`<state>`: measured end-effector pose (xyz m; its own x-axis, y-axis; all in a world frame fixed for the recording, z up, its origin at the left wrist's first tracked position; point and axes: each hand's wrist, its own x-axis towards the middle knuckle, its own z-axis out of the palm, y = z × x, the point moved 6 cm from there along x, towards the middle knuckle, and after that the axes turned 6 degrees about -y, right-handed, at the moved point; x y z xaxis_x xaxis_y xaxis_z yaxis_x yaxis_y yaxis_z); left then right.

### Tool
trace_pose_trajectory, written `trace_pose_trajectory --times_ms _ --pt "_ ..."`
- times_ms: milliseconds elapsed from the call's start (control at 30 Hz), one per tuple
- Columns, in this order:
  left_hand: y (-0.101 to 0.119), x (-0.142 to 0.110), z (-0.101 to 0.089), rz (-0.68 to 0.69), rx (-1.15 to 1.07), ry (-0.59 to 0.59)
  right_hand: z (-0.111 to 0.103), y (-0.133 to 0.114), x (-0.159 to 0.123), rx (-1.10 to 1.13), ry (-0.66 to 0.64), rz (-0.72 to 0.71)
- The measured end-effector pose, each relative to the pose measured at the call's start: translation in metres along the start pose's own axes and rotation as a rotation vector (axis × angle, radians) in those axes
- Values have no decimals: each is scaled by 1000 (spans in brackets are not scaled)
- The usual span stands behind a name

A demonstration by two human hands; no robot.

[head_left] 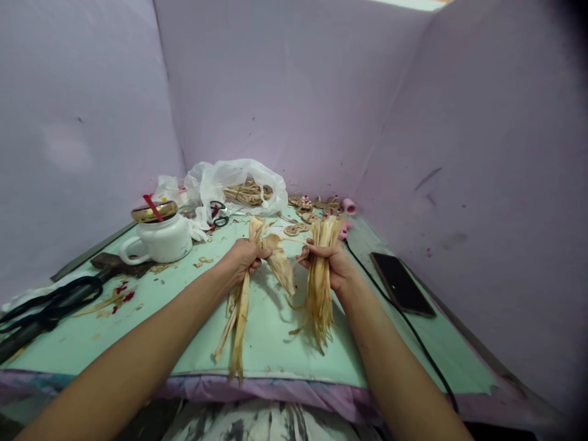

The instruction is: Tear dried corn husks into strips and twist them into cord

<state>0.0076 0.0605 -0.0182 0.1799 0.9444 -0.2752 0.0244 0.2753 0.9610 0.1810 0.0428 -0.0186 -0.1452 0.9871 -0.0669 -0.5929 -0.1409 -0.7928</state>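
Observation:
My left hand (pixel 247 256) is closed on a few dry, straw-coloured husk strips (pixel 239 331), whose long ends hang down toward the table's front edge. A broader, crinkled piece of dry husk (pixel 279 263) sticks out to the right of that thumb. In my right hand (pixel 331 260) a thicker bundle of dry husk strips (pixel 320 294) is gripped near its upper part, with frayed ends hanging below. A thin strand (pixel 294 240) runs between the wide piece and the fingers of my right hand. Some of the fingers are hidden behind the strips.
A white mug (pixel 163 240) with a gold lid stands at left, near dark-handled shears (pixel 50 309). Scissors (pixel 221 214) lie by a plastic bag (pixel 269 177) of husk. Coiled braided pieces (pixel 307 213) lie behind. At right are a phone (pixel 403 285) and a black cable (pixel 404 318).

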Motion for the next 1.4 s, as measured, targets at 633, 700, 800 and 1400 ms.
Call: trace_pose_trajectory --times_ms 633,700,800,1400 --pt "2 1 -8 52 45 58 -11 -15 0 90 53 -46" --pt "5 -4 -5 93 69 70 -6 8 1 -8 88 82" --pt "6 -9 0 120 118 94 6 31 -1 -102 19 220" --pt "6 -17 12 164 127 68 21 33 -5 -329 -23 82"
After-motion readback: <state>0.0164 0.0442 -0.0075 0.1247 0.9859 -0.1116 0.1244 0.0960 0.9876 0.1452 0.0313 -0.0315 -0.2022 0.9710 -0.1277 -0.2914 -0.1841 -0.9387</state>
